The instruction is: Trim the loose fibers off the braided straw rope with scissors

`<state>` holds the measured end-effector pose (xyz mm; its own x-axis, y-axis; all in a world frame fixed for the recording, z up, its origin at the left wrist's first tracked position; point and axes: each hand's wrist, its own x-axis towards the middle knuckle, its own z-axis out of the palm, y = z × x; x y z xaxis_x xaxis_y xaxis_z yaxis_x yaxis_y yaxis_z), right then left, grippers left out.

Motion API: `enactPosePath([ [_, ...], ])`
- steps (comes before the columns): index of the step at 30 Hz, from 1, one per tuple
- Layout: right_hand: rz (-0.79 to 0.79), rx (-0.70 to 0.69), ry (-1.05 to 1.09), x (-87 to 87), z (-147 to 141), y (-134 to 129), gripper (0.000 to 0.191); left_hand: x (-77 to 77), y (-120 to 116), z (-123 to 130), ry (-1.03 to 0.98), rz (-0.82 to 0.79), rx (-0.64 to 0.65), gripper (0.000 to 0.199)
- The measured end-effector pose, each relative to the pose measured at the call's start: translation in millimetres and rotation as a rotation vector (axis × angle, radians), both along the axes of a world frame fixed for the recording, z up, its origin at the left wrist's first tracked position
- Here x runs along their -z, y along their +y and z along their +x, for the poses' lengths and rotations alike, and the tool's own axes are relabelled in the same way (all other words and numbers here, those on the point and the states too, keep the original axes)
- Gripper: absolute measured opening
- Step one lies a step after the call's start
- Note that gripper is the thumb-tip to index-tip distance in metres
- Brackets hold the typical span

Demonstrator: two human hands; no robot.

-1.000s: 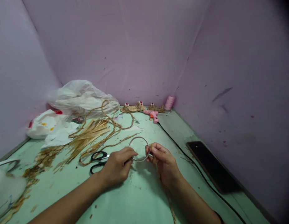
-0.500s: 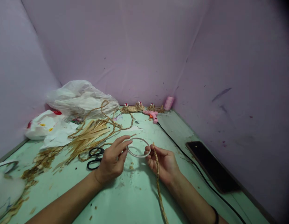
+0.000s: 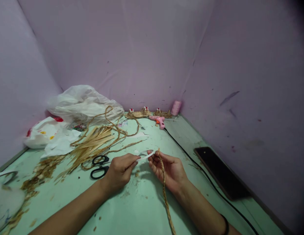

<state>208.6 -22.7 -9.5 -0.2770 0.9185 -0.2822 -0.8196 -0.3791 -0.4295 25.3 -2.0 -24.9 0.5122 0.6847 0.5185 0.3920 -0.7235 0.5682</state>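
A thin white ring (image 3: 145,158) is held between my two hands above the table, tilted so it looks narrow. My left hand (image 3: 121,168) pinches its left side with closed fingers. In my right hand (image 3: 168,168), thumb and fingertips grip the ring's right side together with the end of a braided straw cord (image 3: 163,182). The cord hangs from those fingers down past the bottom edge of the view. Black-handled scissors (image 3: 100,167) lie just left of my left hand, their blades partly hidden behind it.
A pink glue gun (image 3: 159,121) lies at the back, its black cable (image 3: 188,153) running down the right side near a dark phone (image 3: 222,173). Pink thread (image 3: 176,108) stands by the wall. Straw strips (image 3: 95,140), more cord and a plastic bag (image 3: 85,101) fill the left.
The ring has tipped from a wide oval to nearly edge-on. My left fingers, spread at its side before, have closed on it. My right hand keeps its hold on ring and cord.
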Motion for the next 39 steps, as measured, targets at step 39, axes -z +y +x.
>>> enactPosePath([
  [39, 1.086, 0.228, -1.366, 6.6, -16.0, -25.5, 0.015, -5.2, -14.6, 12.8, -0.083, -0.382, -0.149, 0.024],
])
